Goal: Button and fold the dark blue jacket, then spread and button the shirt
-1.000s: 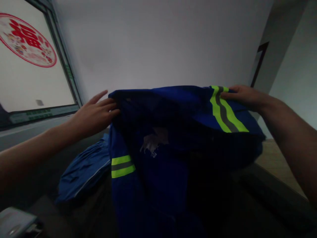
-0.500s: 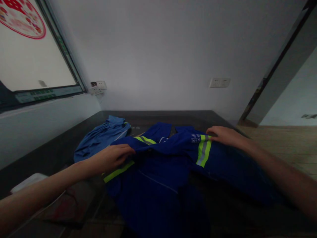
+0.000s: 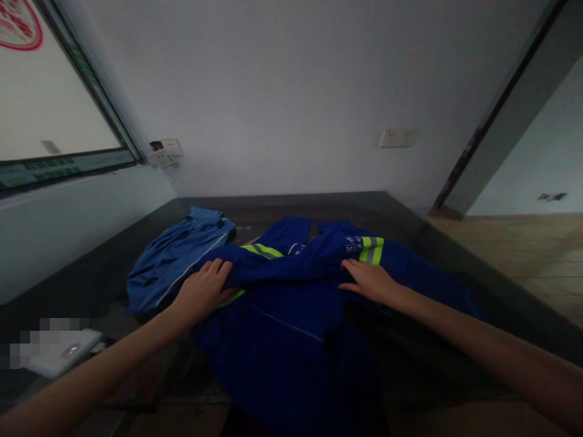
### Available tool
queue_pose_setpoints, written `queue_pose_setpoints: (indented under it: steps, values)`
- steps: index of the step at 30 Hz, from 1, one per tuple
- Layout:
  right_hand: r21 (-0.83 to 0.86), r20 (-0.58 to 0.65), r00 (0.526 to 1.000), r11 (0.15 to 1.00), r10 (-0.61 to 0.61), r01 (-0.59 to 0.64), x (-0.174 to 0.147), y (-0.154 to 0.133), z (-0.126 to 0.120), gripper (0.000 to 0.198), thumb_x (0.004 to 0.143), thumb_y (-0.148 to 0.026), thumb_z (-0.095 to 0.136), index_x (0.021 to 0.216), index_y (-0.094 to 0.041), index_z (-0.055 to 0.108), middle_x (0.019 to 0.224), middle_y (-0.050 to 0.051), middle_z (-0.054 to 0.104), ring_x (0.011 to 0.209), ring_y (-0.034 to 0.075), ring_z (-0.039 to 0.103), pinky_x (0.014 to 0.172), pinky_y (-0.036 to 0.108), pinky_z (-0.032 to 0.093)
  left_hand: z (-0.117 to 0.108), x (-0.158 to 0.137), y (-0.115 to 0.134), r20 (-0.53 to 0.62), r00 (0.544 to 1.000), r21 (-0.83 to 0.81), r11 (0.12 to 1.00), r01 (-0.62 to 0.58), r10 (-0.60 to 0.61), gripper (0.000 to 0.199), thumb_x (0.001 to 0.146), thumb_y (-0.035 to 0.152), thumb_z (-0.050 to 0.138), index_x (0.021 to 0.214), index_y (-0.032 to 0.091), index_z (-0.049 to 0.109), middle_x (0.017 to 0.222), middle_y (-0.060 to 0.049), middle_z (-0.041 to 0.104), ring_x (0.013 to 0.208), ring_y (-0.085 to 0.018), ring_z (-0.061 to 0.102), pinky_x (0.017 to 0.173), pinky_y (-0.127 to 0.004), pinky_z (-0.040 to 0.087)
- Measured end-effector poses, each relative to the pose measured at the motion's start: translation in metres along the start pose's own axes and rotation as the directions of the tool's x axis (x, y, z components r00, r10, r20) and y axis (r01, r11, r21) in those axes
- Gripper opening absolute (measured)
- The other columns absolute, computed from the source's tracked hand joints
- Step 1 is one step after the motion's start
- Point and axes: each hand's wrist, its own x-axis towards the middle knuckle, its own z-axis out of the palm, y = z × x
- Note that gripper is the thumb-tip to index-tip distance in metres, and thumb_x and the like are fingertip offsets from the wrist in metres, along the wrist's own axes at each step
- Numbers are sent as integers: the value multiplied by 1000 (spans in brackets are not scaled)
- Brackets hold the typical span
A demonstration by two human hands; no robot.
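Observation:
A dark blue work jacket (image 3: 286,328) with yellow-green and grey reflective bands is spread over the dark table, its lower part hanging off the near edge. At its left side my left hand (image 3: 207,285) is closed on a fold of the cloth, fingers curled over the top. My right hand (image 3: 371,282) rests on the jacket just below the band on the right sleeve. Its thumb and fingertips are apart, with blue cloth between them. White lettering shows beside that band. The right sleeve stretches away to the right.
A lighter blue garment (image 3: 177,252) lies bunched at the table's left. The dark table (image 3: 355,203) meets the wall, which has sockets (image 3: 398,138). A white object (image 3: 64,352), partly pixelated, sits at lower left. A window (image 3: 59,97) is on the left.
My right hand has moved left along the jacket, from beyond the sleeve's reflective band to just below it. My left hand has shifted slightly left. The view has tilted down a little.

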Motion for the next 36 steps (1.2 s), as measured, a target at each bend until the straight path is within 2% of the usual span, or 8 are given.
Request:
queue_pose_setpoints:
  steps: [7,12,15,21,24,28,32,36]
  values:
    - [430,-25,998,902,52,-36,25,28,-4,13,83,-26,53,82,-18,63,85,5,64,82,19,60,76,34,49,6,25,-15,-51,999,93,995,25,-20,33,80,20,50,113,18,50,110,-12,54,105,-28,50,83,-37,47]
    - [921,109,981,356,159,-160,33,46,-36,25,74,-38,64,87,-16,62,84,5,64,70,15,61,64,31,55,10,42,-19,-50,999,57,998,13,-10,35,81,25,51,115,17,49,113,-15,53,106,-31,50,80,-40,47]
    - [964,108,976,222,189,-150,34,50,-61,37,70,-39,70,99,-18,59,77,2,62,59,11,57,53,25,52,9,57,-30,-92,996,-15,1000,-10,9,31,79,21,50,110,18,51,110,-15,54,106,-30,51,84,-40,46]
    - [947,-61,962,319,266,-28,39,55,-92,43,81,-36,56,123,-30,45,65,-6,53,45,8,47,44,20,43,-23,88,-60,-263,963,-254,967,-4,-65,35,73,17,46,108,17,49,104,-10,60,99,-23,57,89,-34,45]
    - [933,10,959,343,284,-111,48,61,-80,32,83,-29,50,114,-24,51,59,-6,50,43,9,45,45,21,43,-37,97,-71,-221,965,-382,923,48,-142,34,72,22,46,105,18,50,97,-6,64,93,-20,61,86,-30,46]
    - [753,39,962,625,270,-206,60,62,-52,22,82,-19,46,99,-17,60,59,-1,52,56,15,56,57,28,48,-32,100,-79,-57,983,-400,906,137,-174,27,73,28,45,97,19,54,87,-3,68,84,-19,64,77,-27,47]
    - [368,-350,934,927,68,70,62,45,-42,17,81,-17,50,88,-19,66,93,7,60,90,21,57,85,37,45,-19,98,-81,79,978,-314,926,209,-194,27,75,35,44,94,21,55,81,-2,68,79,-21,65,67,-26,47]
    - [88,-390,900,965,-194,246,54,10,-43,23,88,-35,51,99,-20,65,106,10,59,103,25,51,90,39,40,-19,91,-71,169,948,-196,933,302,-271,34,75,45,44,97,21,55,89,-8,68,82,-27,65,68,-31,47]
